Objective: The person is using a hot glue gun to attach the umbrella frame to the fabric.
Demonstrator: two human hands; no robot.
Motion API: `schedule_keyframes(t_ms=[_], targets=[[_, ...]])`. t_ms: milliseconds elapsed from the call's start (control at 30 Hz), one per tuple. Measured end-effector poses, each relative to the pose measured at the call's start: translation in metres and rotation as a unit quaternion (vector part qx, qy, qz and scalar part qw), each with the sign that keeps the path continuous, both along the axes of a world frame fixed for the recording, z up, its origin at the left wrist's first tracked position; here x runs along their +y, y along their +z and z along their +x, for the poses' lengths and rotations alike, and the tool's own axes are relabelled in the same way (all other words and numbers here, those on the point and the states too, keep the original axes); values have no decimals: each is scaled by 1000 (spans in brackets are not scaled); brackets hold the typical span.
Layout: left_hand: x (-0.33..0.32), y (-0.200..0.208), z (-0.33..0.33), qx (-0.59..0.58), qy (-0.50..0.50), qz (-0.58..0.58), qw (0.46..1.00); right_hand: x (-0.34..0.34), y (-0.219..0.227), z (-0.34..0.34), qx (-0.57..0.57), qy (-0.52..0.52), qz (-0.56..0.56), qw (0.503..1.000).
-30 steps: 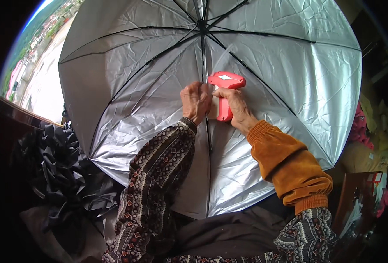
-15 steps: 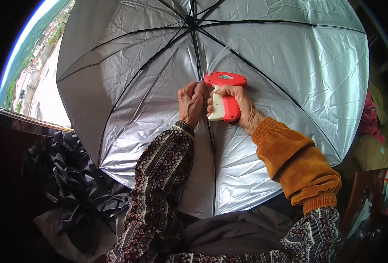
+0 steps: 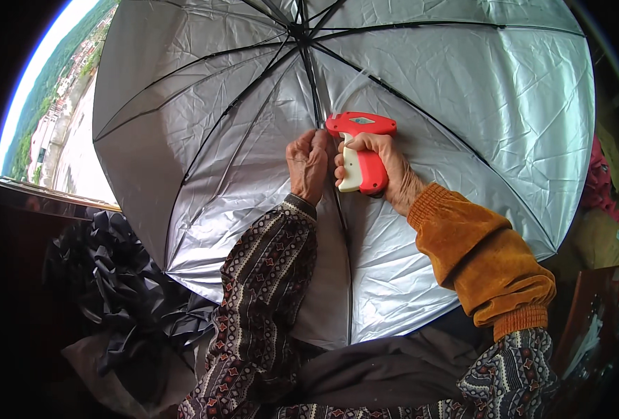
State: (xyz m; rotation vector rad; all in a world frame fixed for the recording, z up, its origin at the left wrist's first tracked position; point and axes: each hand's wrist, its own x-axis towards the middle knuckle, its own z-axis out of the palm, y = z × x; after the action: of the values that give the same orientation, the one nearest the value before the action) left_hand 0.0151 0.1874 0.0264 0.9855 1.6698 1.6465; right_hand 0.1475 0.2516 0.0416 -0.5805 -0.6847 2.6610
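Observation:
An opened umbrella (image 3: 456,84) with a silver inner lining lies spread before me, its dark ribs fanning out from a hub (image 3: 298,33) at the top. My left hand (image 3: 307,166) is closed in a pinch at one umbrella rib (image 3: 312,87), near the middle of the canopy. Wrapped around the handle of a red and white tagging gun (image 3: 372,167) is my right hand (image 3: 400,174). The gun's nose points left and almost meets my left fingertips. A pale strip of tag fasteners (image 3: 351,89) rises from its front. The exact contact point is hidden by the fingers.
Crumpled black fabric (image 3: 131,279) is heaped at the lower left. On the right stands a dark reddish-brown wooden surface (image 3: 592,314), with pink cloth (image 3: 601,185) beyond it. A window ledge (image 3: 58,194) borders the bright outdoor view at the far left.
The umbrella and both hands sit slightly farther right in view, as do the surroundings. Both hands keep the same grips, and the gun stays beside my left fingertips.

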Motion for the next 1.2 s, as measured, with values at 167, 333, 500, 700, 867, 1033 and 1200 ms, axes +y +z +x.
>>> schedule_keyframes(t_ms=[167, 333, 500, 700, 867, 1033, 1200], targets=[[-4, 2, -1, -19, 5, -2, 1000, -3, 7, 0, 15, -2, -28, 999], [-2, 3, 0, 16, 5, -8, 1000, 0, 6, -2, -28, -3, 8, 1000], [1, 13, 8, 9, 7, 7, 1000, 11, 28, 1, -151, 1, 135, 979], [-3, 12, -1, 93, 16, -6, 996, 11, 27, -8, -169, 21, 140, 975], [14, -35, -18, 132, 56, 88, 986, 10, 18, -12, -149, 64, 167, 972], [19, -25, 1, 131, 90, 102, 982, 13, 26, -2, -175, 44, 162, 970], [15, -31, -9, 143, 154, 98, 973, -6, 46, 15, -118, 106, 148, 976]])
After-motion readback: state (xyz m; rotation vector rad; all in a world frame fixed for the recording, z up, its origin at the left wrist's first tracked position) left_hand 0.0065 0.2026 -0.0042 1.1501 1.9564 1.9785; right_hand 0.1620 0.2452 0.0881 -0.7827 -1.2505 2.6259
